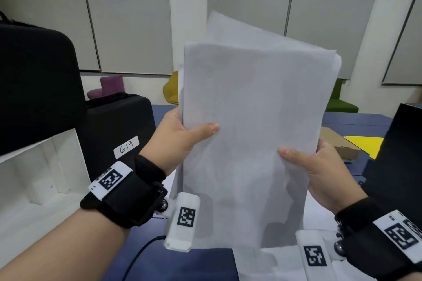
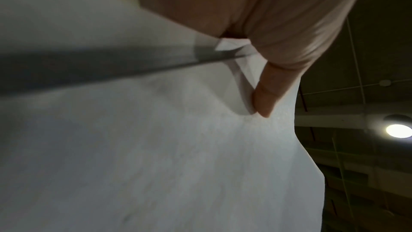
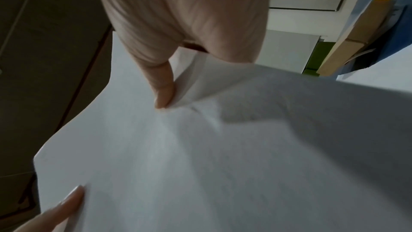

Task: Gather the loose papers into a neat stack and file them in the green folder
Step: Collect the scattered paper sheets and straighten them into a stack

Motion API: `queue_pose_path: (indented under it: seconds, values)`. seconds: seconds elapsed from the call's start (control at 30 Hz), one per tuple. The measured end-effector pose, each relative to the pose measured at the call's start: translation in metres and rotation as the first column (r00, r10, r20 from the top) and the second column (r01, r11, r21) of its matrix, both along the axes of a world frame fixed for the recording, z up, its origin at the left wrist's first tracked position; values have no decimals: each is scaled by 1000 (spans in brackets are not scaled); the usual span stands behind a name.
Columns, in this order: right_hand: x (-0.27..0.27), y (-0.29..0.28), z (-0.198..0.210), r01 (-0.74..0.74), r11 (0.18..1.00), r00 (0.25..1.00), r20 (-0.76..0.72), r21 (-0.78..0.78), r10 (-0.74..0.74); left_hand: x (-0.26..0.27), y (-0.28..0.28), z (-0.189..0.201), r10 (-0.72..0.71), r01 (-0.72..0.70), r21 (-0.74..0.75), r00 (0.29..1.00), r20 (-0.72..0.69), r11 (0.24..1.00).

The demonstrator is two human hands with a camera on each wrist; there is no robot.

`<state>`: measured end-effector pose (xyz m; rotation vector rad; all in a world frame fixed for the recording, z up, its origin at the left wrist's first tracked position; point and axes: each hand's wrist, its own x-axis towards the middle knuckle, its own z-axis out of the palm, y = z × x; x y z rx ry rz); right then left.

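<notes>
Holding the stack of papers upright above the blue counter, left hand pinching its left edge, right hand pinching its right edge, thumbs pressing the front sheet, back sheets poking out unevenly.

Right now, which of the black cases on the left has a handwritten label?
The smaller black case, standing lower behind the left hand: a white tag reading 619 is on its front. The bigger black case beside it shows none.

Black wrist straps, white tags w/ black square codes; white cam pods; bare forearms
</notes>
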<state>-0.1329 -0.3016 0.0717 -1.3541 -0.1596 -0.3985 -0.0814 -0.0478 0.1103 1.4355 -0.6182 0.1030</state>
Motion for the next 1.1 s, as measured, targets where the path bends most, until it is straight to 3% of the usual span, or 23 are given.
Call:
queue_pose_path:
  seconds: [0.2,0.4,0.53,0.8,0.97,1.1]
  values:
    - [-1,5,1,-39,999,999,-7,-6,39,2,4,3,2,-1,-41,999,40,999]
    - [0,9,7,-98,995,995,-8,-10,98,1,5,12,-60,61,-192,998,12,980]
    - [0,11,6,-72,997,997,-20,-38,71,0,1,12,-99,95,-160,995,-21,983]
    - [5,18,3,118,990,991,72,-74,-113,1,-14,-3,75,-65,-122,994,84,990]
    - [0,24,-8,62,969,997,51,-241,-51,0,-23,-10,107,-93,-148,990,94,985]
    - [0,23,-2,67,981,995,86,-182,-52,7,-13,3,241,-197,-237,956,170,951]
